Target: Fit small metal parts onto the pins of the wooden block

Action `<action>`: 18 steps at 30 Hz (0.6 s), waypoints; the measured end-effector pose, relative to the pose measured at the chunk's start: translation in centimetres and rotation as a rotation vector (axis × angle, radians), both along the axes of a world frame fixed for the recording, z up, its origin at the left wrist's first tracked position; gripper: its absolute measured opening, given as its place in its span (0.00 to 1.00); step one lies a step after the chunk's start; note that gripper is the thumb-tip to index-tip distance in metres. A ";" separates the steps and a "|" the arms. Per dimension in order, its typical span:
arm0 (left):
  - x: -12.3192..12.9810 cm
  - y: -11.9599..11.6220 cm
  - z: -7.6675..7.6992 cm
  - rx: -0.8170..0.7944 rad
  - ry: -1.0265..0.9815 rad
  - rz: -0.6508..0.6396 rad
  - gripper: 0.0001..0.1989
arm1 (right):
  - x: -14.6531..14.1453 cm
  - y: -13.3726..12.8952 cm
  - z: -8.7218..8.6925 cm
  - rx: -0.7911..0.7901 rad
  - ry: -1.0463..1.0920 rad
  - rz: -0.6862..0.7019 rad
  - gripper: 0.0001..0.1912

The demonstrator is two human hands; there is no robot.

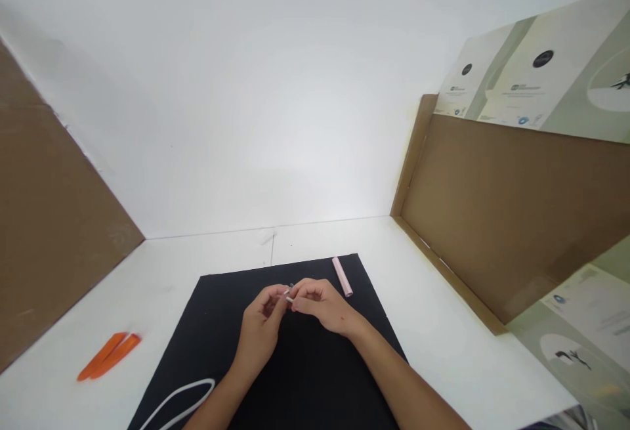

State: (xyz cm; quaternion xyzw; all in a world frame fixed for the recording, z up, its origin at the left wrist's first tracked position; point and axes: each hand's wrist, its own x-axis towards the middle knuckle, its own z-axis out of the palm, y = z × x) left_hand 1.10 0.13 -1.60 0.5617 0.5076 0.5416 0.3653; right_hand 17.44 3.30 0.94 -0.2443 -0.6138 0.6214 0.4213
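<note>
My left hand [262, 325] and my right hand [322, 304] meet over the black mat [315, 377], fingertips almost touching. Between them is a small white piece [289, 299], thin and short, with a bit of grey beside it; its kind is too small to make out. Both hands are closed in a pinch around it, and the fingers cover most of it. Just beyond my right hand a pale pink tube [342, 277] lies on the mat. A loop of white cord [184, 388] rests by my left forearm, which hides part of it.
Two orange strips [109, 356] lie side by side on the white table [182, 256], left of the mat. Brown cardboard panels [512, 213] stand along both sides, and a white wall [275, 102] closes off the back. Printed cardboard flaps [522, 75] lean at the right.
</note>
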 end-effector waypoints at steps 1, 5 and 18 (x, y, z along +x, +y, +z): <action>0.1 0.0 0.0 0.022 0.019 0.016 0.12 | -0.1 0.1 -0.2 -0.001 -0.002 -0.022 0.08; 0.3 -0.2 0.3 0.022 0.061 0.019 0.12 | -0.4 0.4 -0.8 -0.047 -0.001 -0.109 0.10; 0.3 0.1 -0.2 -0.032 0.021 0.077 0.15 | -0.6 0.6 -0.9 -0.139 0.075 -0.204 0.17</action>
